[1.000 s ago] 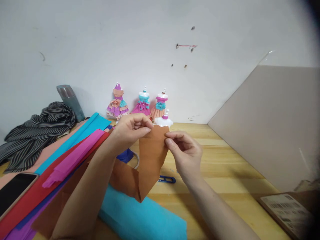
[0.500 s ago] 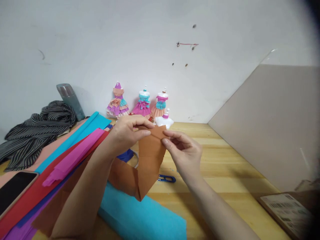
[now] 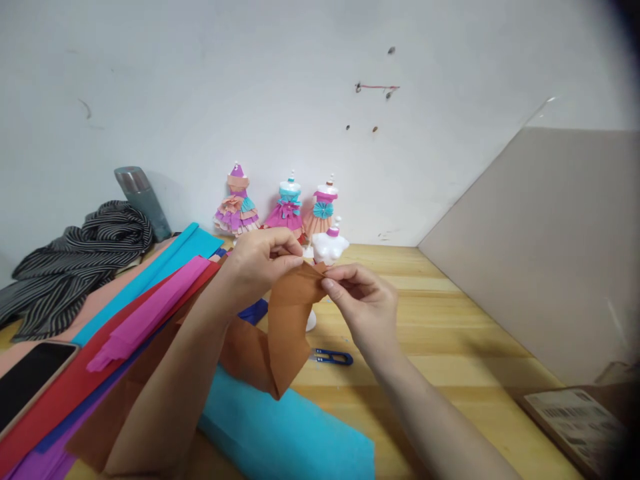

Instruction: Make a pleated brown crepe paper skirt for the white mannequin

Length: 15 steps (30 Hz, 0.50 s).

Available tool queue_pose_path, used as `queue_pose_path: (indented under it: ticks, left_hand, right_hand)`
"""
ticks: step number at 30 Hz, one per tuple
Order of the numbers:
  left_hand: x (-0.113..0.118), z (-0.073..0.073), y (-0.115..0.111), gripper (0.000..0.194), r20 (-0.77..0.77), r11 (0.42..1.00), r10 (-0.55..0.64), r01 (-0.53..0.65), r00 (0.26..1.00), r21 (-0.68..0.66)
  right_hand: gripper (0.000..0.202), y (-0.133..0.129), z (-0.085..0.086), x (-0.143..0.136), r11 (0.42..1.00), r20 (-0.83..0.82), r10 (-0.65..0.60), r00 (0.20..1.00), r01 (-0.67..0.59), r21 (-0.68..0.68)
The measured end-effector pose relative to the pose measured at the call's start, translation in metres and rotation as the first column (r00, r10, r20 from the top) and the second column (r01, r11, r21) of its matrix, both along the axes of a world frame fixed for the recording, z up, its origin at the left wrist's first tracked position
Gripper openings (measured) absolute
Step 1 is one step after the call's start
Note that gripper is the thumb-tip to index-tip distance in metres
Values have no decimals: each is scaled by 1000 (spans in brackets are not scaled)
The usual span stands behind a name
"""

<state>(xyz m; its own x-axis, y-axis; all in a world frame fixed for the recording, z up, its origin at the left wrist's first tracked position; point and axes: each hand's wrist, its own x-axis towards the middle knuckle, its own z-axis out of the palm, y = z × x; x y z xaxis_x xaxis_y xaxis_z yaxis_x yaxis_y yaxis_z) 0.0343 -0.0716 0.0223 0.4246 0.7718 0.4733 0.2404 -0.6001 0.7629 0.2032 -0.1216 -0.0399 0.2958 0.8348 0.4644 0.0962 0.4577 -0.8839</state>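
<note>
A long strip of brown crepe paper (image 3: 290,320) hangs between my hands, its lower part bending back to the left. My left hand (image 3: 265,257) pinches the strip's top edge between thumb and fingers. On the right end of that edge, my right hand (image 3: 363,293) is closed with thumb against forefinger, and a small fold shows between the hands. Just behind the paper stands a white mini dress form (image 3: 330,247) with a pink neck band; the paper hides part of it. Blue thread snips (image 3: 334,357) lie on the table below my right hand.
Three mini dress forms in paper dresses (image 3: 289,210) stand along the wall. Coloured crepe sheets (image 3: 145,313), a phone (image 3: 35,380), striped cloth (image 3: 80,253) and a bottle (image 3: 143,200) fill the left. Turquoise paper (image 3: 290,427) lies in front; a labelled box (image 3: 570,420) sits at right.
The top edge of the brown strip is now gathered into a fold, and its hanging part has curled and narrowed. My right hand has shifted slightly left; more of the white form shows.
</note>
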Motion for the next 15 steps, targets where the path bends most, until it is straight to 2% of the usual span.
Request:
queue_pose_path:
  ticks: [5, 10, 15]
  left_hand:
    - [1, 1, -1, 7, 73, 991, -37, 46, 997, -128]
    - [2, 3, -4, 5, 75, 997, 3, 3, 997, -80]
    - [3, 1, -4, 7, 43, 999, 48, -47, 998, -17]
  right_hand:
    - [7, 1, 2, -1, 999, -100, 47, 994, -44, 26]
    - [9, 3, -1, -3, 999, -165, 33, 986, -38, -28]
    - [12, 5, -3, -5, 989, -243, 87, 966, -113, -98]
